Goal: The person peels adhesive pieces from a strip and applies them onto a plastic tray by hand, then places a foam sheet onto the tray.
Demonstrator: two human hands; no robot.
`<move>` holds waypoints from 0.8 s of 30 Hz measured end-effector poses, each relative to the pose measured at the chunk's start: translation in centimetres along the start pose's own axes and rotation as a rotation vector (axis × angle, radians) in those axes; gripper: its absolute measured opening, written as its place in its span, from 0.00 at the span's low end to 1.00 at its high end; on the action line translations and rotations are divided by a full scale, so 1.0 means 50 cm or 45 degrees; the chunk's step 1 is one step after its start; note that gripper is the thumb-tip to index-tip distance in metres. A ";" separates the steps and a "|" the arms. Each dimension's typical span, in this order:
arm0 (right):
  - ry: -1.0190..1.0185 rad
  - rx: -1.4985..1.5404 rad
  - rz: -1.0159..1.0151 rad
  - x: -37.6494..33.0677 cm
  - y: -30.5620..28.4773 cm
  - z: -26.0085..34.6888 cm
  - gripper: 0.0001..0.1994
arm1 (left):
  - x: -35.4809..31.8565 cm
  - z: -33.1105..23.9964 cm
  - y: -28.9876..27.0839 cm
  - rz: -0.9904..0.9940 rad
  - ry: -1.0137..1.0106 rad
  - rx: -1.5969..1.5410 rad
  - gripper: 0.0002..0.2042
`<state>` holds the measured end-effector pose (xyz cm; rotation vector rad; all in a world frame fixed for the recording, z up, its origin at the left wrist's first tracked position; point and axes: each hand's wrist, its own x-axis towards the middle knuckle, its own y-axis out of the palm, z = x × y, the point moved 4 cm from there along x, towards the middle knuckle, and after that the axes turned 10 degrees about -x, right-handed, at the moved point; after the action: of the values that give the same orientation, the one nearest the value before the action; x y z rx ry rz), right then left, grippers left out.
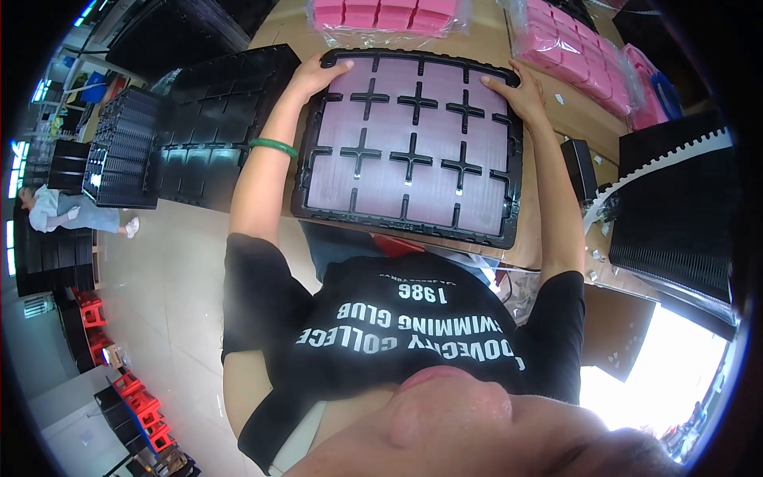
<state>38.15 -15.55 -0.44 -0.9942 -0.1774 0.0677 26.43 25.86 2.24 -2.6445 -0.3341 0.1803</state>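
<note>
A black plastic tray (400, 225) with cross-shaped dividers lies in front of me, its near edge at the table's front. Pale pinkish sheets or pads (383, 181) fill the spaces between the dividers; I cannot tell which they are. My left hand (319, 77) grips the tray's far left corner, thumb over the rim. At the far right corner, my right hand (520, 91) holds the rim the same way, thumb on top. The fingers beneath the edge are partly hidden. A green bangle (274, 147) circles my left wrist.
Pink foam blocks in clear plastic (389, 16) lie beyond the tray, with more bagged pink foam (576, 60) at the far right. Stacked black trays stand left (211, 119) and right (675, 195). A white toothed strip (660, 171) curves at right. Another person (63, 211) stands far left.
</note>
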 end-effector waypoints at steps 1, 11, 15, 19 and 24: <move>-0.034 0.015 0.017 0.006 0.014 0.039 0.54 | 0.027 0.064 -0.045 -0.204 -0.079 0.157 0.42; 0.013 -0.107 0.005 -0.009 -0.016 0.017 0.53 | 0.000 0.019 -0.026 -0.188 -0.001 0.465 0.48; -0.089 -0.216 -0.260 -0.030 -0.044 0.011 0.47 | -0.045 0.016 -0.011 -0.215 0.018 0.425 0.48; -0.326 -0.078 -0.266 -0.251 -0.141 0.067 0.41 | -0.242 -0.032 -0.026 -0.169 0.174 0.432 0.47; -0.302 -0.157 -0.076 -0.467 -0.142 0.118 0.42 | -0.480 -0.015 -0.055 -0.126 -0.002 0.212 0.48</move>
<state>13.95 -17.73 5.88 -1.1017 -0.4329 0.1211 2.91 21.56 5.87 -2.4577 -0.4302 0.1709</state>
